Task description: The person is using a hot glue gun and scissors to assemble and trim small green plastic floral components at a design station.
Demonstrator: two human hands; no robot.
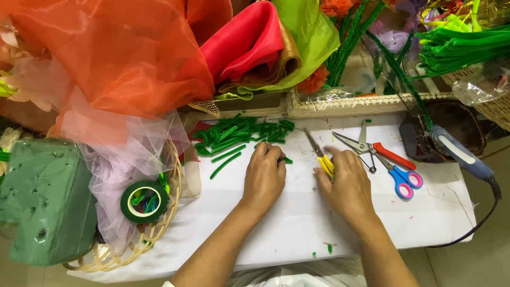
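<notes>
My left hand point(264, 178) rests knuckles-up on the white table point(297, 223), fingers curled over a short green pipe-cleaner piece point(287, 159) whose end pokes out beside my fingertips. The grip itself is hidden under the hand, so I cannot tell how tightly I have it. My right hand point(346, 186) lies just beside it, fingers closed around the yellow handles of a pair of snips point(320, 154), the blades pointing away from me.

The rest of the cut green pieces point(241, 133) lie heaped just beyond my left hand, a few strays point(227, 159) nearer me. I judge them featherlight, fuzzy and easily bent, with a thin wire core, so pinching one near its middle should keep it from rolling.

To the right lie red-handled pliers point(380, 150), blue-and-pink scissors point(401, 178) and a glue gun point(459, 151). A roll of green tape point(144, 201) sits in a basket point(159, 234) to my left.
</notes>
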